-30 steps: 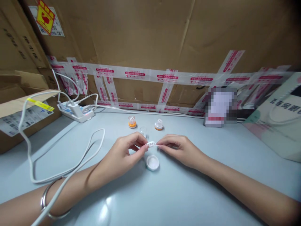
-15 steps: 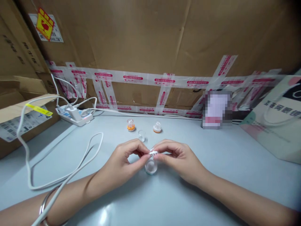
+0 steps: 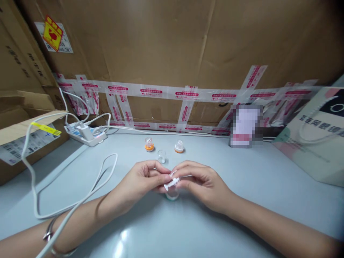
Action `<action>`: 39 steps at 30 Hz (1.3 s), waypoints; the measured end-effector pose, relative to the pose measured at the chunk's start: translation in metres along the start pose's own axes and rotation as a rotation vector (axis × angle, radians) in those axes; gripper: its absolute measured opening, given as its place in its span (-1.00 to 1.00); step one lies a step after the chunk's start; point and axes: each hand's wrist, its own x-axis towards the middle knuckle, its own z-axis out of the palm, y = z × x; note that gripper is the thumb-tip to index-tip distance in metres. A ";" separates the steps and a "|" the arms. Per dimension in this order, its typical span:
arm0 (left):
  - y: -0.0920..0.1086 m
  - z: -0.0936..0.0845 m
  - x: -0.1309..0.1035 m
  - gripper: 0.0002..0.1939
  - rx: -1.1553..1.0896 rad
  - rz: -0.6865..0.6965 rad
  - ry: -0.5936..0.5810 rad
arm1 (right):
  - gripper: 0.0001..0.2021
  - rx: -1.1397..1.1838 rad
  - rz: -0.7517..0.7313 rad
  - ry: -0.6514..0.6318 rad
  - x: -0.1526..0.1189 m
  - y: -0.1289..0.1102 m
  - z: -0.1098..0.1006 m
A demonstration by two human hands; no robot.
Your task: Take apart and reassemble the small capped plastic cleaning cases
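A small white plastic part with a short stem and a cage-like end [image 3: 172, 184] is pinched between the fingertips of both hands. My left hand [image 3: 147, 177] grips it from the left, and my right hand [image 3: 202, 182] holds its right end between thumb and fingers. Just below it, a clear round cup [image 3: 172, 196] with a greenish base stands on the table, partly hidden by my fingers. Beyond my hands is a smaller clear cup [image 3: 161, 157]. Farther back stand a clear-topped container with an orange base [image 3: 149, 144] and another with a white and orange base [image 3: 179, 146].
A white power strip [image 3: 86, 133] with plugs sits at the back left, and its white cable [image 3: 94, 191] loops across my left forearm. A taped cardboard box [image 3: 161, 46] walls off the back. A pixelated upright object [image 3: 245, 125] and a paper bag [image 3: 314, 143] stand right.
The white part has turned and tilted, so its stem now points down to the left. My left fingers have shifted around it, now covering more of the cup below.
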 end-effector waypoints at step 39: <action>-0.013 -0.011 0.001 -0.78 0.902 0.704 0.110 | -0.67 0.402 0.412 0.212 -0.001 0.011 0.011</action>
